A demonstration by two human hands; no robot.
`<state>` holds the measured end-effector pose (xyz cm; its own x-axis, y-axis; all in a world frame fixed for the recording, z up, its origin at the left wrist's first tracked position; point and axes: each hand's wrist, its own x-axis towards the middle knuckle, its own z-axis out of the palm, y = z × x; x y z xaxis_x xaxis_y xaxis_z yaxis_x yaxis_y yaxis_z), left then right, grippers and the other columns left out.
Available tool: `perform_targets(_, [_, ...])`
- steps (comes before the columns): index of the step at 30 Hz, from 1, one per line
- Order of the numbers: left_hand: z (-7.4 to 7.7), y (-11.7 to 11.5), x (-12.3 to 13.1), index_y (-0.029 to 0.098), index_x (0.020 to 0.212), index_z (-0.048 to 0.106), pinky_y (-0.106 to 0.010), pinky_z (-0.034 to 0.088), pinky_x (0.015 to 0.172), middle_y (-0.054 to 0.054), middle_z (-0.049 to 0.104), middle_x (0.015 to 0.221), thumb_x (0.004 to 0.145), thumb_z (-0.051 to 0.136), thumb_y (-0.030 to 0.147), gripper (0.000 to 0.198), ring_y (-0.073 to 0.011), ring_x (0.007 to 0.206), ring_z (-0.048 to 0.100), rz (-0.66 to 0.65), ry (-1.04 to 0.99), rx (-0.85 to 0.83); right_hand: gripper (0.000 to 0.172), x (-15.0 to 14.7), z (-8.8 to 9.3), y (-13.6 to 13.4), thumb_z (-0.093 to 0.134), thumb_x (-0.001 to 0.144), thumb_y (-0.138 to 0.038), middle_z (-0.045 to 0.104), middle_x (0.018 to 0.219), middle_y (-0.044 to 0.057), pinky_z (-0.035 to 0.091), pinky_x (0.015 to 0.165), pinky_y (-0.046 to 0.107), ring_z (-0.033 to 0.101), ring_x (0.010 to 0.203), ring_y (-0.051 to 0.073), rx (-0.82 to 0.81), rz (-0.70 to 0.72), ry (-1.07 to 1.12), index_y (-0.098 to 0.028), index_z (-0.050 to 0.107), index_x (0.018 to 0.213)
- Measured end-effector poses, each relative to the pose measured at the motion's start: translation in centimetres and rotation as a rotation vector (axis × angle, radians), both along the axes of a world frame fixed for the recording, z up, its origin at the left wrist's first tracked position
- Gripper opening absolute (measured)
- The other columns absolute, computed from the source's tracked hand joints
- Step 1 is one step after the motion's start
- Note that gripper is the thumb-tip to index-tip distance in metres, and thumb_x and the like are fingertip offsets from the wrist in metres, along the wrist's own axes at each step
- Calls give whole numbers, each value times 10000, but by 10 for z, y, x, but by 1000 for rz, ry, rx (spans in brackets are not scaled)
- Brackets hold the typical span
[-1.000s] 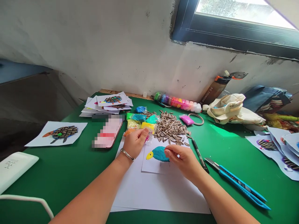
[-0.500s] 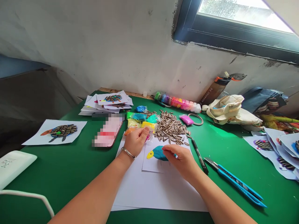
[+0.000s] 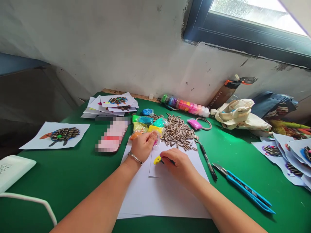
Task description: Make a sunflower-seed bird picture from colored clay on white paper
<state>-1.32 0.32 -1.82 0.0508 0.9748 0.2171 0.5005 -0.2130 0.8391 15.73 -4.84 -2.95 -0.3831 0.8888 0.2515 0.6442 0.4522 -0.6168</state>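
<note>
My right hand covers most of a clay animal on a small white card. Its yellow head shows left of the fingers, and bits of the blue body show under them. These fingers are pinched together; whatever is between them is hidden. My left hand is closed with its thumb against the fingers, just in front of the bagged clay, and I cannot make out what it holds. Behind both hands lie a heap of striped sunflower seeds and several small bags of coloured clay.
A black pen and a blue utility knife, blade out, lie to the right. On the left are a phone, a finished seed picture and a white device. A bottle and cloth bag stand behind.
My right hand has moved slightly left and down over the clay animal, hiding more of its blue body. The left hand stays nearly where it was.
</note>
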Motion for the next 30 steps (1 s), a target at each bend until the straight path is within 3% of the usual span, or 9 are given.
perform_targets(8, [-1, 1, 2, 174, 568, 565, -251, 333, 514, 7, 527, 512, 918, 367, 521, 531, -128, 521, 474, -22, -23, 2, 212, -15, -8, 10, 551, 842, -82, 655, 837, 44, 407, 680, 283, 501, 759, 164, 185, 73, -81, -224, 707, 860])
perform_targets(16, [-1, 1, 2, 187, 519, 484, -253, 298, 494, 25, 466, 488, 905, 386, 517, 518, -117, 498, 428, -21, -22, -9, 204, -21, -14, 11, 609, 816, -103, 654, 808, 38, 399, 699, 317, 469, 768, 180, 227, 62, -112, -263, 731, 846])
perform_targets(21, [-1, 0, 3, 186, 539, 491, -253, 311, 513, 20, 482, 509, 906, 377, 515, 506, -121, 520, 439, -28, -29, -26, 198, -21, -7, 5, 571, 841, -124, 667, 861, 54, 396, 707, 337, 478, 805, 196, 188, 84, -129, -246, 726, 865])
perform_targets(26, [0, 0, 3, 185, 536, 487, -253, 311, 521, 21, 478, 511, 905, 380, 507, 502, -119, 527, 433, -34, -29, -25, 258, -16, 6, 0, 527, 850, -123, 682, 933, 56, 378, 757, 380, 486, 849, 213, 184, 99, -167, -238, 696, 1008])
perform_targets(30, [-1, 0, 3, 184, 526, 485, -252, 307, 516, 26, 464, 502, 906, 379, 512, 513, -116, 520, 421, -35, -29, -21, 334, -9, 5, -1, 508, 794, -63, 678, 975, 63, 374, 785, 396, 487, 889, 223, 224, 112, -143, -223, 682, 1031])
